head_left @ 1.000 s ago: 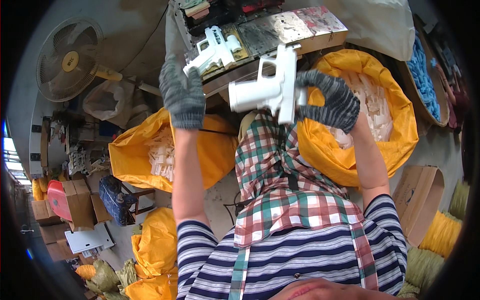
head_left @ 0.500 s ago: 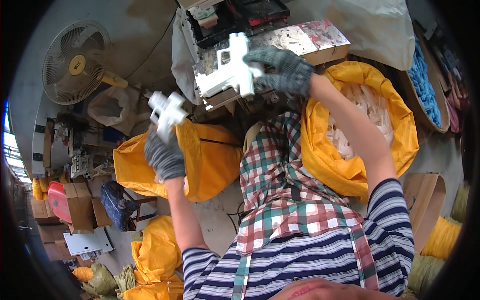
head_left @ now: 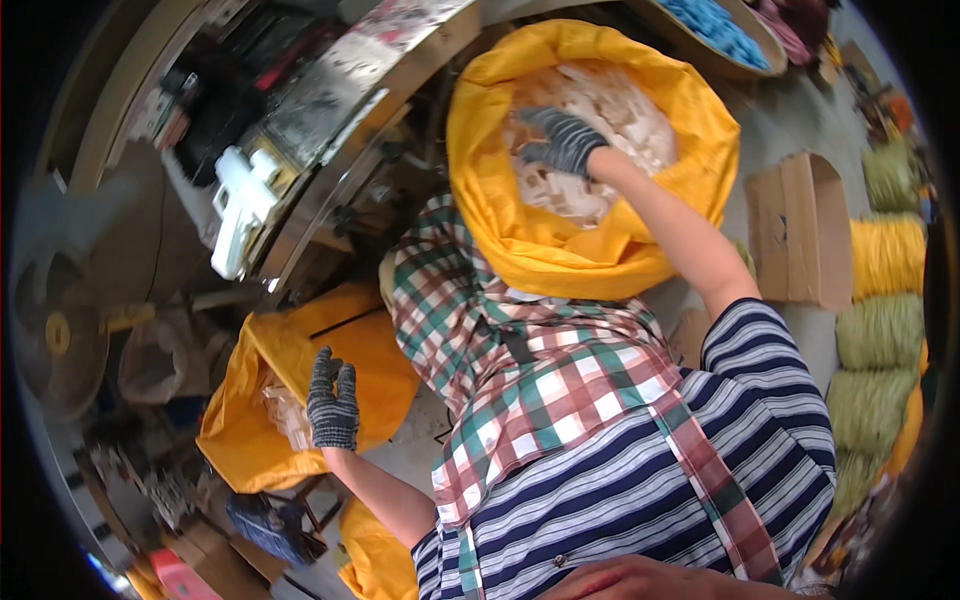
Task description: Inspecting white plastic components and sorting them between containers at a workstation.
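My right hand [head_left: 568, 142], in a grey knit glove, reaches into a large yellow sack [head_left: 590, 270] of translucent white plastic pieces [head_left: 640, 125]. Its fingers are apart at the pieces, and no piece shows clearly in its grasp. My left hand [head_left: 333, 405], gloved alike, is raised with fingers stretched out and holds nothing. It is beside the mouth of a second yellow sack [head_left: 365, 350], where pale plastic pieces [head_left: 287, 413] show. A white toy-pistol-shaped plastic part [head_left: 240, 210] rests at the edge of the workbench machine [head_left: 345, 90].
A pedestal fan [head_left: 60, 333] and a whitish open bag [head_left: 160, 360] stand at the left. Blue pieces [head_left: 715, 30] fill a container at the far right. A cardboard box [head_left: 800, 230] and stacked green and yellow bundles [head_left: 880, 330] line the right side.
The view has swung right. My left hand has let go of the white plastic part it held. My right hand has left the toy-pistol part on the machine and moved into the right sack.
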{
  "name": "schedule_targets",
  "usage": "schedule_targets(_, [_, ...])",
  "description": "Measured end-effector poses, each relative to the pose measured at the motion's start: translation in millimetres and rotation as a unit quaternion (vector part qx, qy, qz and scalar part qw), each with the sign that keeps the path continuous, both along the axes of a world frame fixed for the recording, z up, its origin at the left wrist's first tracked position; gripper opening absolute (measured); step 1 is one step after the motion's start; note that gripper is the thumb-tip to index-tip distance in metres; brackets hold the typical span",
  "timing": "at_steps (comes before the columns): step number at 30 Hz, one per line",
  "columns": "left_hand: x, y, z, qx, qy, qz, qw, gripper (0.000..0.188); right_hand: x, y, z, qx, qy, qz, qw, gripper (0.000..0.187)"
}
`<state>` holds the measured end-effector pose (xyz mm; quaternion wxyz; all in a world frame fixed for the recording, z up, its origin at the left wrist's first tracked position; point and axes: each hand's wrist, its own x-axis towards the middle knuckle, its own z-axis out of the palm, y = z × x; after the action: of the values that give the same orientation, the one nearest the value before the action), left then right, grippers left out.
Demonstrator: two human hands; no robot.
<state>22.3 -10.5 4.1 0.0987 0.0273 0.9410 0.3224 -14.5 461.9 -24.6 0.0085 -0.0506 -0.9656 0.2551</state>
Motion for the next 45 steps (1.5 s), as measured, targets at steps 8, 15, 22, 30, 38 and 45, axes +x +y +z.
schedule_targets(8, [-9,34,-9,-0.001,-0.024,-0.059,0.998,0.041,92,144,-85,0.126,-0.222,-0.407,0.877,0.088])
schedule_targets(15, [-3,46,-14,-0.030,-0.047,-0.100,0.993,0.043,57,86,-80,0.249,-0.229,-0.245,0.909,0.044])
schedule_targets(22, [-2,65,-3,-0.008,0.035,-0.164,0.986,0.049,50,-5,1,0.121,0.098,-0.020,0.988,0.029])
schedule_targets(30, [-12,143,48,0.068,0.286,-0.297,0.909,0.066,69,-134,10,0.043,0.303,0.366,0.879,0.031])
schedule_targets(38, [-25,121,33,0.058,0.397,-0.146,0.904,0.057,46,-146,108,-0.036,0.260,0.284,0.922,0.030])
schedule_targets(45, [-71,109,57,-0.113,0.573,-0.129,0.801,0.063,18,-120,91,-0.237,0.324,0.258,0.879,0.031])
